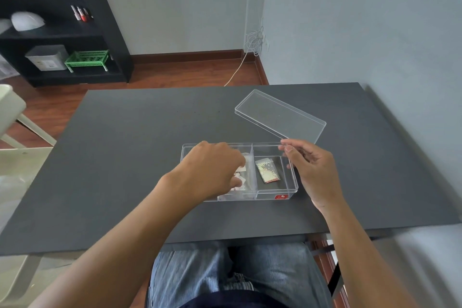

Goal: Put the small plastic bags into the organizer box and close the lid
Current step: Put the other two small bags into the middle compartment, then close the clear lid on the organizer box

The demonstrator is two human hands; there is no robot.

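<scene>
Nearest the camera are the person's jeans-clad legs (pixel 225 275) under the near edge of the dark grey worktop (pixel 120 157), with both bare forearms reaching forward over it. The left hand (pixel 210 170) is lowered into the left compartment of the clear organizer box (pixel 290 191), knuckles up, its fingers curled down onto small plastic bags (pixel 241 177) with pale contents lying beneath the fingertips; whether they pinch a bag or only press on it I cannot tell. Just right of those fingers, past the box's clear divider, a small plastic bag of iridescent glitter (pixel 267 170) lies flat on the floor of the right compartment. The right hand (pixel 312 170) hovers at the box's right end, fingers loosely curled and slightly apart, thumb and forefinger close to the far right corner of the rim; whether they touch it is unclear. Beyond the right hand's fingertips the clear lid (pixel 280 115) lies off the box on the worktop, turned at an angle. A red label (pixel 281 197) shows on the box's near wall.
</scene>
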